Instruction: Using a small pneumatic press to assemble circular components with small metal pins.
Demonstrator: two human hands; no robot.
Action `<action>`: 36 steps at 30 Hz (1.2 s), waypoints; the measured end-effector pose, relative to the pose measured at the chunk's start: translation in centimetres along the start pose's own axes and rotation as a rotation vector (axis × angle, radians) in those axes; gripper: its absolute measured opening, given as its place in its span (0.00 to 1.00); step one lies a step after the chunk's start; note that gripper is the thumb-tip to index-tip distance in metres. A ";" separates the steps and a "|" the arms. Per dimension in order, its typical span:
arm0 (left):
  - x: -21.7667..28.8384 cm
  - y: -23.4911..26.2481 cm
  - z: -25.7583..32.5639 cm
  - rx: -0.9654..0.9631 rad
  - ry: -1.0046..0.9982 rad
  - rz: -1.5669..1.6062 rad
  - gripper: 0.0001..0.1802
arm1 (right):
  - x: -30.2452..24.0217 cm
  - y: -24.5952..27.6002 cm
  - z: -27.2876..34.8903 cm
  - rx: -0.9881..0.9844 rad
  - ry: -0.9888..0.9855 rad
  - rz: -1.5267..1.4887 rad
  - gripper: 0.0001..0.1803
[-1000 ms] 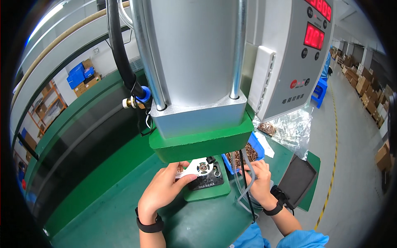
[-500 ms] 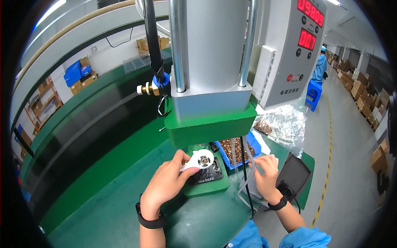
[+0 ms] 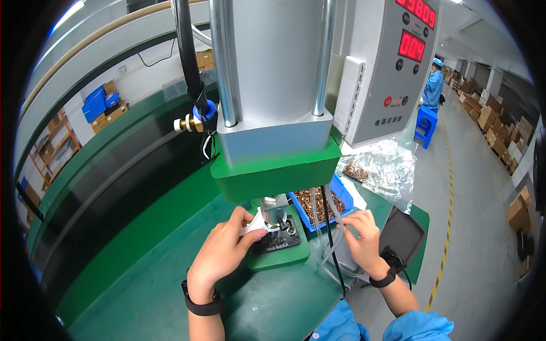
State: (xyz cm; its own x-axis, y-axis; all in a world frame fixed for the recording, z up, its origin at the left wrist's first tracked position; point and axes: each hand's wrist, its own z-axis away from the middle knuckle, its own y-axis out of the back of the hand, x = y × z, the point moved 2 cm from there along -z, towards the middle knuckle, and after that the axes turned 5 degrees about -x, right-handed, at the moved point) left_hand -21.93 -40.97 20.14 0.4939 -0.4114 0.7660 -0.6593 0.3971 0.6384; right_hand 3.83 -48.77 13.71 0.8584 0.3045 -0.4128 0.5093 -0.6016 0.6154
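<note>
Left hand [image 3: 223, 250] pinching; right hand [image 3: 364, 240] bent

"How many hands at the worktop [image 3: 261, 301]?"
"Two: one left hand [image 3: 219, 253], one right hand [image 3: 363, 238]."
"Wristbands [image 3: 202, 302]?"
"Two, black."
"White parts?"
"One white part [image 3: 251, 225]."
"Bins?"
"One blue bin [image 3: 344, 196], near the worktop's right edge; one clear bag [image 3: 389, 170] farther along it."
"Steel rods [image 3: 224, 68]?"
"Two."
"Red displays [image 3: 412, 45]?"
"Two."
"Stools?"
"One blue stool [image 3: 425, 126]."

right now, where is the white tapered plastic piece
In the head view, the white tapered plastic piece is below centre, pinched by the left hand, beneath the silver metal press tip and over the black rectangular plate.
</note>
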 end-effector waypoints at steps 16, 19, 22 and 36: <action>0.0 0.4 0.1 -0.015 0.006 -0.052 0.15 | -2.1 -0.8 -5.4 -0.440 -0.249 -0.691 0.07; 0.0 0.4 0.1 -0.014 -0.003 -0.055 0.15 | -4.8 -2.1 -7.3 -0.492 -0.216 -0.810 0.07; -0.1 0.3 0.1 -0.017 -0.007 -0.057 0.15 | -5.8 -3.1 -8.8 -0.494 -0.028 -0.615 0.08; -0.3 0.5 0.1 -0.023 -0.024 -0.076 0.15 | -5.4 -5.9 -8.7 -0.480 0.018 -0.774 0.10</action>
State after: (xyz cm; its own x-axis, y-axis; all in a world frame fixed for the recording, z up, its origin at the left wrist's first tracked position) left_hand -22.45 -40.79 20.24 0.5284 -0.4603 0.7134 -0.6073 0.3823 0.6964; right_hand -3.28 -40.41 18.18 0.2650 0.5096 -0.8186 0.9109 0.1462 0.3858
